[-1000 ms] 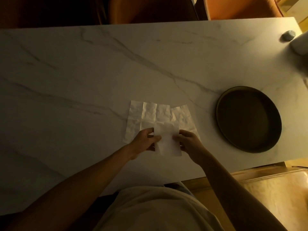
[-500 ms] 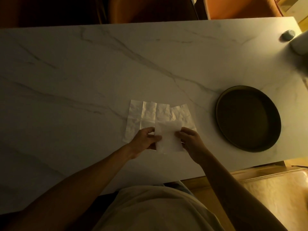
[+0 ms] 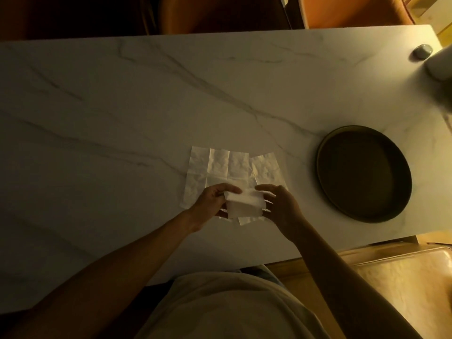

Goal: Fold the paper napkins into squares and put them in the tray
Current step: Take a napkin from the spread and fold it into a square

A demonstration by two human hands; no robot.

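Observation:
A small white folded napkin (image 3: 244,204) is held just above the marble table (image 3: 122,106), near its front edge. My left hand (image 3: 211,201) pinches its left side. Its right side is gripped by my right hand (image 3: 281,206), with the fingers spread along the edge. Under and behind it lie unfolded, creased napkins (image 3: 232,167) spread flat, overlapping each other. A round dark tray (image 3: 401,174) with a low rim sits to the right, with nothing in it.
A small grey object (image 3: 422,52) and a blurred white object (image 3: 440,67) stand at the table's far right corner. Orange chairs (image 3: 354,11) line the far side. A translucent chair or bin (image 3: 411,285) is at lower right beside my torso.
The held napkin went from a tall rectangle to a shorter, squarer shape, its lower half folded up. Both hands shifted slightly along its sides.

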